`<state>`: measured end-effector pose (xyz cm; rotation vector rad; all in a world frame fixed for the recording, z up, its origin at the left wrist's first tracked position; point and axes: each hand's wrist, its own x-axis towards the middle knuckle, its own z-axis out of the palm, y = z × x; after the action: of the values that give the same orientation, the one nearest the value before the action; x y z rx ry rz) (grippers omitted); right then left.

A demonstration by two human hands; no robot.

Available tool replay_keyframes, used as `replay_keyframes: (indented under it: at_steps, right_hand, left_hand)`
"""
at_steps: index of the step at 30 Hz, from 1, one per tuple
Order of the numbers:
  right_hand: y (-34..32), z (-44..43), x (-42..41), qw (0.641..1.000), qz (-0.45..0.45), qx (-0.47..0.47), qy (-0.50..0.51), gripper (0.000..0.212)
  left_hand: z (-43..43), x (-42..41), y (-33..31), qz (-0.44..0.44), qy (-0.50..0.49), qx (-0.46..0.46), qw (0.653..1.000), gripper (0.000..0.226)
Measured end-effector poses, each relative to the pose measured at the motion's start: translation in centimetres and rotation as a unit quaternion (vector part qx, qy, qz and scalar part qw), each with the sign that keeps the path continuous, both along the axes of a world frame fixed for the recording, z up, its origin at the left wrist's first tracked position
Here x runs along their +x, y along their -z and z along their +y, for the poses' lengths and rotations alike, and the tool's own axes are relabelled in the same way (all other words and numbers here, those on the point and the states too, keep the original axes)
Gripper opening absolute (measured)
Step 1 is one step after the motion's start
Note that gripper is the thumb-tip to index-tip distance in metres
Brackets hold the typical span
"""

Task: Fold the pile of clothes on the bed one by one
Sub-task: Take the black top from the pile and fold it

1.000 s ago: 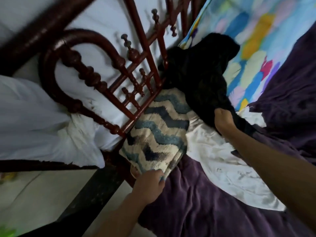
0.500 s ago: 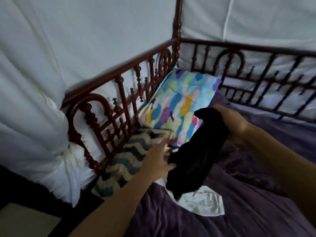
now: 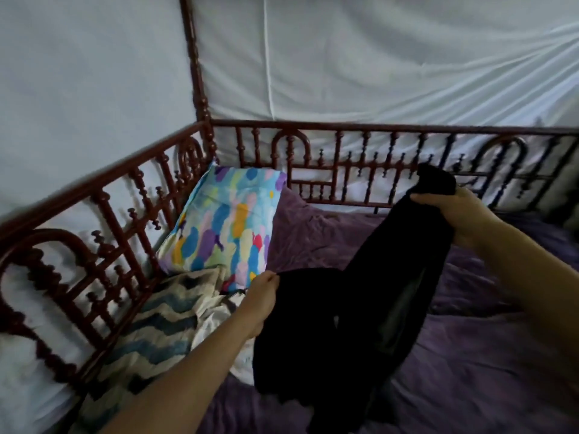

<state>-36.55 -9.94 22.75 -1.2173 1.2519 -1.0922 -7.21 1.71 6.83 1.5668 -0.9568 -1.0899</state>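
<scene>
Head view: the black garment (image 3: pixel 360 308) hangs in the air over the purple bed cover (image 3: pixel 488 355), stretched slantwise between both hands. The right hand (image 3: pixel 463 214) grips its bunched upper end near the far rail (image 3: pixel 344 126). The left hand (image 3: pixel 261 300) pinches its lower left edge, just in front of the colourful pillow (image 3: pixel 225 227). To the left a zigzag cloth (image 3: pixel 156 327) and a white cloth (image 3: pixel 219 321) lie against the side rail. The open stretch of cover lies to the right and toward the far rail. Half a second ago the left hand was spread and only reaching. The garment then hung narrow from the right hand; now it is drawn wider and higher.
</scene>
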Motion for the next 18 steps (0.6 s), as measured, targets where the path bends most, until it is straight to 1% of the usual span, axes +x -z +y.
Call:
replay_keyframes:
  at_steps: [1,2,3,4,5,6,7,8,9,10,11,12,14,16,17,18]
  right_hand:
    - [0.8,-0.7,-2.1,0.999,0.018,0.001,0.049,0.023]
    - [1.6,-1.4,-4.2,0.995,0.034,-0.001,0.090,0.025]
    - [2.5,-2.2,-6.2,0.991,0.049,-0.008,0.128,0.027]
    - [3.4,-3.0,-8.1,0.984,0.067,-0.017,0.163,0.027]
    - [4.3,-3.7,-9.9,0.978,0.082,-0.024,0.193,0.027]
    - [5.3,-4.3,-11.7,0.972,0.094,-0.027,0.215,0.027]
    - [6.2,-4.9,-13.3,0.966,0.111,-0.026,0.231,0.029]
    - [7.2,-5.5,-14.7,0.961,0.136,-0.023,0.238,0.032]
    - [8.2,-6.2,-15.8,0.956,0.169,-0.020,0.238,0.035]
    - [9.2,-6.8,-16.6,0.951,0.207,-0.018,0.229,0.036]
    - [9.9,-7.3,-17.0,0.945,0.246,-0.017,0.213,0.036]
    - [10.6,-7.7,-17.1,0.939,0.285,-0.018,0.190,0.037]
    - [11.1,-7.8,-16.6,0.926,0.355,-0.015,0.131,0.039]
    - [11.1,-7.1,-15.4,0.900,0.432,-0.017,0.057,0.045]
    - [11.0,-6.4,-14.4,0.888,0.459,-0.025,0.013,0.053]
    - [10.9,-5.4,-13.3,0.881,0.468,-0.043,-0.040,0.064]
  left_hand:
    - [-0.1,-0.3,-1.0,-0.044,0.008,-0.027,0.999,0.030]
    - [-0.1,-0.6,-2.0,-0.110,0.042,-0.052,0.992,0.032]
    - [-0.1,-0.8,-2.8,-0.218,0.099,-0.057,0.969,0.039]
    - [0.0,-0.8,-3.4,-0.359,0.153,-0.040,0.920,0.047]
    - [0.1,-0.9,-4.0,-0.486,0.188,-0.019,0.853,0.051]
    - [0.0,-0.8,-4.6,-0.566,0.194,-0.002,0.802,0.047]
    - [-0.2,-1.0,-5.4,-0.582,0.178,0.008,0.794,0.038]
    - [-0.5,-1.1,-6.2,-0.547,0.151,0.013,0.823,0.029]
    - [-0.9,-1.3,-7.0,-0.486,0.124,0.007,0.865,0.024]
    - [-1.3,-1.7,-8.1,-0.417,0.104,-0.002,0.903,0.024]
    - [-1.7,-2.3,-9.2,-0.361,0.087,-0.011,0.928,0.026]
    - [-2.1,-3.1,-10.4,-0.317,0.071,-0.019,0.946,0.027]
    - [-2.6,-5.1,-12.3,-0.243,0.050,-0.034,0.968,0.026]
    - [-3.1,-7.2,-14.1,-0.190,0.042,-0.069,0.978,0.024]
    - [-3.4,-8.2,-14.8,-0.175,0.041,-0.083,0.980,0.022]
    - [-3.5,-9.1,-15.5,-0.160,0.039,-0.090,0.982,0.020]
